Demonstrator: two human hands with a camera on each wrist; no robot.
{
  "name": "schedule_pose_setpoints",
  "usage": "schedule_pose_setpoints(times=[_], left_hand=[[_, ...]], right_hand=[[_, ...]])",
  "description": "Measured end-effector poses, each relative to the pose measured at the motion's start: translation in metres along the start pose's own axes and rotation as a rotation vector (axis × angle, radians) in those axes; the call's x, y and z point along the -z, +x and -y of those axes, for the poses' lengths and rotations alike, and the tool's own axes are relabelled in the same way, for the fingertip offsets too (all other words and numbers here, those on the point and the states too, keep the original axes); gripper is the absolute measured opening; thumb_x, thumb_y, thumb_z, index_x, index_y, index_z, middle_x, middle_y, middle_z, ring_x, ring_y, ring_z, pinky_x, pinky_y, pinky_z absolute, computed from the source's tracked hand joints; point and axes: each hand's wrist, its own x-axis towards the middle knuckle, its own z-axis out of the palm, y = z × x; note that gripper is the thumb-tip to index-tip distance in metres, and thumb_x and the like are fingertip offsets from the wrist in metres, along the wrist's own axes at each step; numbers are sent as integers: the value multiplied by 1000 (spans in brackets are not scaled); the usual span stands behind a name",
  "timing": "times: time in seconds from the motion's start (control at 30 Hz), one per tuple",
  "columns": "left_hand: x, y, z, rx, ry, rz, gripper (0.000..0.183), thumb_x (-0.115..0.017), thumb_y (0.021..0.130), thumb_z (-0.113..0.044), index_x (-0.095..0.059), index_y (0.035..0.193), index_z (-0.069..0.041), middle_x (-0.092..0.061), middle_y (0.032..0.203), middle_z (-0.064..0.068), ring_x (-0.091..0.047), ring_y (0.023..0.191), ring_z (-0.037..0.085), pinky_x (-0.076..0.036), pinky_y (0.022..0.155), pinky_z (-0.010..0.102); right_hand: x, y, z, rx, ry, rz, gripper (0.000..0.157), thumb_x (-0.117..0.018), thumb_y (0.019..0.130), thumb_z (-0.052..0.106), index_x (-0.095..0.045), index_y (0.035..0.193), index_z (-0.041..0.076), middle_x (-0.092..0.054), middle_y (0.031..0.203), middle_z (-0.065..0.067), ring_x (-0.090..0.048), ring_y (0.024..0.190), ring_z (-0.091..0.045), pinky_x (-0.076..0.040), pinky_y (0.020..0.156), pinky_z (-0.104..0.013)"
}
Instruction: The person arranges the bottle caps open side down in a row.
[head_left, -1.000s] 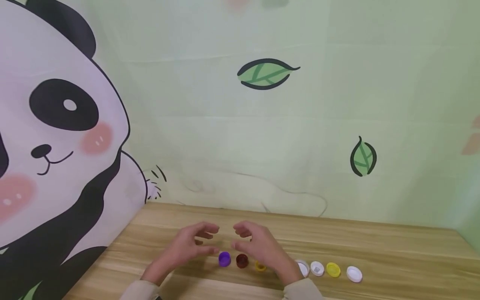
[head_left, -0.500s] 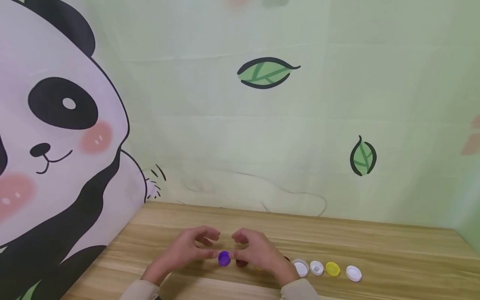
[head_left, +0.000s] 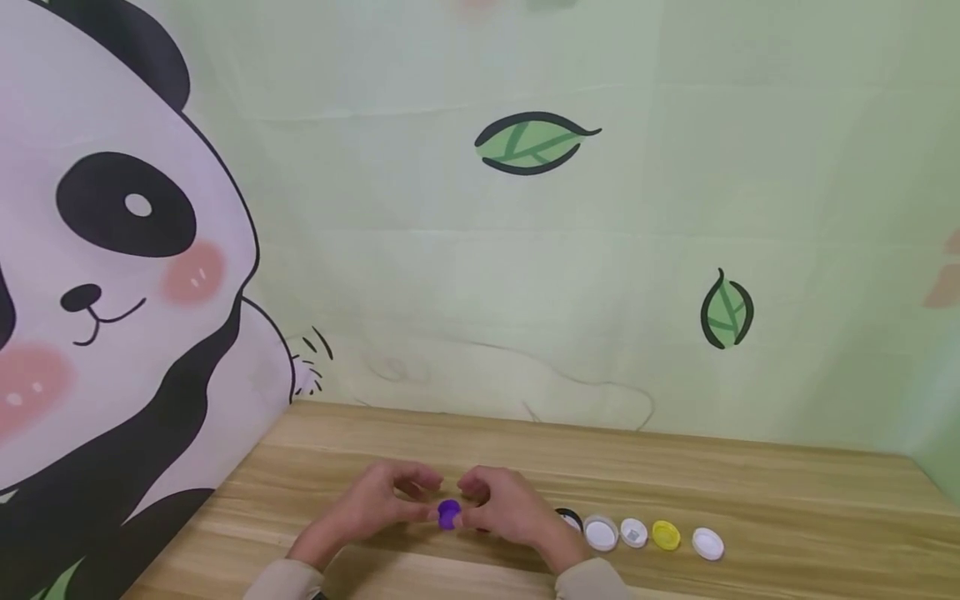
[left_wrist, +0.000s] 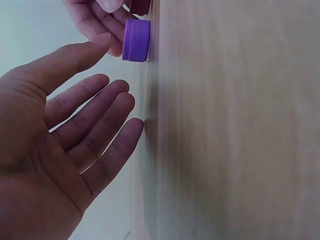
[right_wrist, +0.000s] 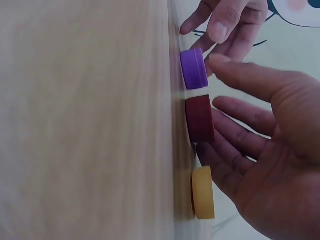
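A purple bottle cap (head_left: 448,515) lies on the wooden table between my two hands. My left hand (head_left: 375,498) is at its left, fingers extended and spread, thumb tip close to the cap. From the other side my right hand (head_left: 513,508) reaches over, its thumb tip overlapping the cap's right edge in the head view; whether either thumb touches it I cannot tell. The right wrist view shows a dark red cap (right_wrist: 201,119) beside the purple one, in front of the right fingers, then an orange-yellow cap (right_wrist: 203,193). The right hand mostly hides both from the head camera.
Rightward along the table (head_left: 825,508) runs a row of caps: a black-rimmed one (head_left: 570,518) partly behind the right wrist, a larger white one (head_left: 601,533), a white one with a printed square (head_left: 633,532), a yellow one (head_left: 666,536) and a white one (head_left: 708,544). A panda-print cloth (head_left: 450,275) hangs behind.
Both hands have lowered and closed in on the purple cap. My right hand moved slightly left, covering the dark red and orange-yellow caps and uncovering the black-rimmed one.
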Motion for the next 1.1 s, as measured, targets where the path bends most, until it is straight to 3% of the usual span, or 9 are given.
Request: schedule_pose_setpoints(times=[0.1,0.27,0.77,1.1], left_hand=[[0,1,-1,12,16,-3,36,-88,87,-10,-75,119,1,-77,110,11,-71,99,27,-57,84,30],[-2,1,-2,25,23,10,35,-88,86,-9,-76,117,0,-77,103,7,-70,93,22,-56,80,28],[-9,3,0,-1,29,16,28,-85,86,-2,-76,113,-2,-78,100,5,-71,91,21,-57,78,28],[-9,2,1,-41,53,-2,26,-86,85,-4,-78,110,-5,-77,96,0,-70,87,14,-56,79,28]], right_hand=[[-1,0,0,15,19,-21,38,-88,85,9,-71,117,-3,-74,103,-8,-68,93,-21,-57,80,-33],[-5,1,-1,44,37,-56,33,-87,83,5,-72,112,-2,-73,99,-7,-67,86,-16,-56,76,-28],[-16,5,-2,49,55,-97,29,-88,79,-2,-75,104,0,-72,92,-3,-65,83,-13,-54,79,-28],[-16,4,-1,46,105,-106,24,-87,84,1,-75,105,1,-74,92,-3,-66,82,-12,-54,77,-27]])
